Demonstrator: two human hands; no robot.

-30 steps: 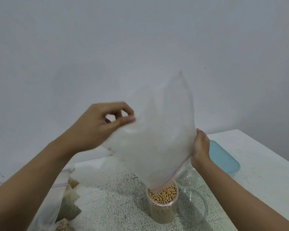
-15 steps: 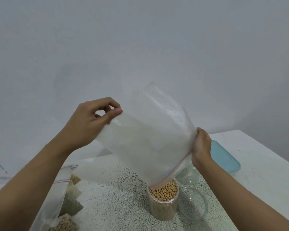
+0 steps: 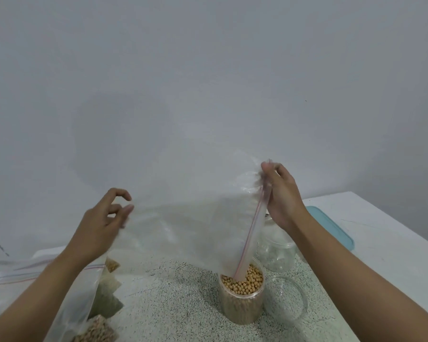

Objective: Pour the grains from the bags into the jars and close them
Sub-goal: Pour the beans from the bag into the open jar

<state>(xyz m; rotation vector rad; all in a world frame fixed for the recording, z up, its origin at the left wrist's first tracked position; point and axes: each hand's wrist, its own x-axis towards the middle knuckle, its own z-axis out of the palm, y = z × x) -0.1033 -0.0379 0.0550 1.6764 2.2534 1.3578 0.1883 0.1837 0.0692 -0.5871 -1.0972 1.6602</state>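
Speckled tabletop, bag sideways, zip end down in bean jar, right hand pinching zip, left hand grip unclear

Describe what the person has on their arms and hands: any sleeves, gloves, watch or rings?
Nothing worn shows. The left hand and right hand are bare: no gloves, no rings that I can make out. The left forearm and right forearm are bare down to the frame's edge, with no sleeve, watch or band in view.
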